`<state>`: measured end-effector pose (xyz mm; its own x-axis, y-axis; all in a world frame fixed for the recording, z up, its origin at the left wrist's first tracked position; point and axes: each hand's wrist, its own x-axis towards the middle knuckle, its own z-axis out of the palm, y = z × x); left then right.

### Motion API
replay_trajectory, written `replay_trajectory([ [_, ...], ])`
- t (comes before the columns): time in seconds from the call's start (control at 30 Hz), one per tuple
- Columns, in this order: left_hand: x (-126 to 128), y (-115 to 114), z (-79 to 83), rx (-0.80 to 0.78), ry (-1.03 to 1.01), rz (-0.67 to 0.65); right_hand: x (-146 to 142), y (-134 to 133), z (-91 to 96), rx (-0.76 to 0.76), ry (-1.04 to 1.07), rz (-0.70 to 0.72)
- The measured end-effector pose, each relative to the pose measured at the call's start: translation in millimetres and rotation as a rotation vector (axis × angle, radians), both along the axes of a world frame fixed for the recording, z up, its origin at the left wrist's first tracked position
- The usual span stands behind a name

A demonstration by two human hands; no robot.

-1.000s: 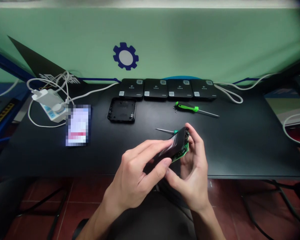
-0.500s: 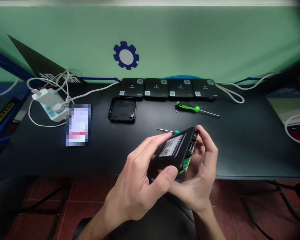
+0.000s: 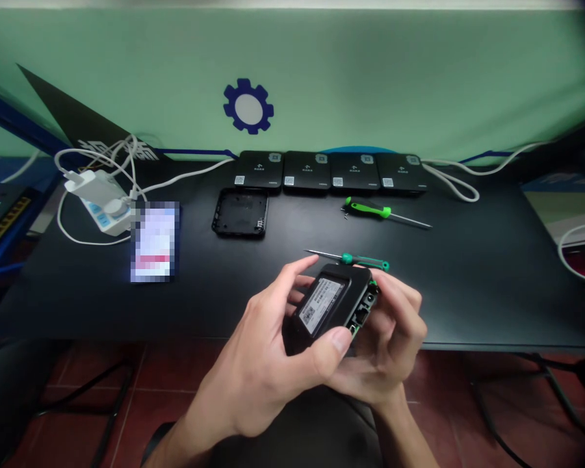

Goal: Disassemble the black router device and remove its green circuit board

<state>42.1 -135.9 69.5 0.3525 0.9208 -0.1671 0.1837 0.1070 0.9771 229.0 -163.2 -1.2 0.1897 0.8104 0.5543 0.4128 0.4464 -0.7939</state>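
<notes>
Both hands hold a small black device [image 3: 332, 303] over the desk's front edge, its labelled face turned up and a strip of green circuit board showing at its right end. My left hand [image 3: 277, 351] grips it with the thumb on the near side and fingers on the far side. My right hand [image 3: 390, 331] cups it from the right and below, fingers curled around the port end. A small green-handled screwdriver [image 3: 355, 259] lies on the black desk [image 3: 468, 279] just behind the hands.
A second green screwdriver [image 3: 370, 210] lies farther back. Several black devices [image 3: 329, 170] line the wall, with an empty black shell [image 3: 240, 213] in front. A phone [image 3: 155, 240], a white power strip [image 3: 100, 198] and cables sit at left.
The device has been turned so its labelled face points up at me, and the hands have sunk slightly toward the desk's edge. The small screwdriver behind them is now uncovered.
</notes>
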Motion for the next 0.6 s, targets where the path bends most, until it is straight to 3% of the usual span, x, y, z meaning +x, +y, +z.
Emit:
replay_trajectory([
  [0.23,-2.4,0.3,-7.8,-0.004,-0.101,0.001,2.4,2.1,3.9,-0.022,-0.1,0.028],
  [0.4,-6.0,5.1,-3.3,-0.076,-0.173,-0.057,0.8,1.8,6.5,-0.063,-0.031,0.038],
  [0.6,-5.0,9.6,0.5,-0.229,-0.331,-0.067,0.2,3.5,5.0,0.04,-0.104,0.022],
])
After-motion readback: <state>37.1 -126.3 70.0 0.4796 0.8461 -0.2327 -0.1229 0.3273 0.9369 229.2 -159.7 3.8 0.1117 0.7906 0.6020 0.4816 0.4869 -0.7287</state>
